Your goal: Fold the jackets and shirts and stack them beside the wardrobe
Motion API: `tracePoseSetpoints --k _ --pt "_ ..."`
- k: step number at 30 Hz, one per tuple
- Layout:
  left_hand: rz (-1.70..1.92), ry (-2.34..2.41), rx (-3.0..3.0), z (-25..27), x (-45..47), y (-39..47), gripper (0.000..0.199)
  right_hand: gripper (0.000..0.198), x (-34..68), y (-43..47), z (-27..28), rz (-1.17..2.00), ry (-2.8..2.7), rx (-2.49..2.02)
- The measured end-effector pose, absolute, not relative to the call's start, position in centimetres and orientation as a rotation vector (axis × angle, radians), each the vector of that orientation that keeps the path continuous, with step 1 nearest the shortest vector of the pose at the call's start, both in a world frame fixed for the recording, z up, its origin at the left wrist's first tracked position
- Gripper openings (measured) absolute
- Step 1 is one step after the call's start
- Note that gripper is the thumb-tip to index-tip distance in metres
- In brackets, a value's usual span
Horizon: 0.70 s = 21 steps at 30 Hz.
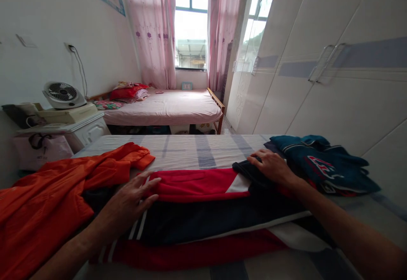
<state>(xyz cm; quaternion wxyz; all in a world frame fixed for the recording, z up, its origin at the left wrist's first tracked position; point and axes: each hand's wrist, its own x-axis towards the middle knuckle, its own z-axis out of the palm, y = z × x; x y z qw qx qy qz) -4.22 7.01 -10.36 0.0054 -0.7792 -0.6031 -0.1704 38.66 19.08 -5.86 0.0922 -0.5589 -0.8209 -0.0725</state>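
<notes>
A red, navy and white sports garment (203, 225), seemingly partly folded, lies across the bed in front of me. White stripes cross its left end. My left hand (135, 195) rests on that end, fingers spread over the red strip and holding nothing. At the other end, my right hand (270, 165) lies on a dark bunched part of the cloth, its fingers stretched out and slightly bent. What is under its palm is hidden. Left of my left hand spreads an orange garment (63, 191). Beyond my right hand sits a teal garment with white and red lettering (330, 161).
The bed (178, 148) has a checked sheet. Past its far edge stands a second bed (171, 106) with a pink sheet. A fan (63, 95) sits on boxes at the left, above a pale bag (44, 151). White wardrobes (292, 102) line the right side.
</notes>
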Motion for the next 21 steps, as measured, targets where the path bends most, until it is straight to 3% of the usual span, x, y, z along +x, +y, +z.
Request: tracePoseSetpoints --k 3,7,10,15,19,21 --pt "-0.397 -1.921 -2.521 -11.7 -3.3 6.2 0.053 0.045 34.6 19.0 -6.1 -0.098 -2.467 -1.795" --pt "-0.363 -1.937 -2.511 -12.2 -2.9 5.6 0.054 0.024 32.3 19.7 -6.8 -0.05 -2.418 -2.014" --pt "-0.371 -1.94 -2.474 -12.3 -2.8 5.6 0.054 0.029 33.5 20.0 -6.2 -0.083 -2.238 -2.065" --pt "-0.44 -1.896 -2.478 -13.2 -3.2 5.8 0.053 0.037 36.9 16.9 -4.3 -0.105 -1.604 -1.617" --pt "-0.391 -1.949 -2.508 -12.4 -3.6 6.6 0.051 0.021 37.8 12.7 -5.4 -0.066 -1.919 -1.257" --pt "-0.454 -1.97 -2.519 -10.7 -2.5 7.4 0.047 0.022 37.7 11.1 -6.7 -0.01 -2.142 -1.08"
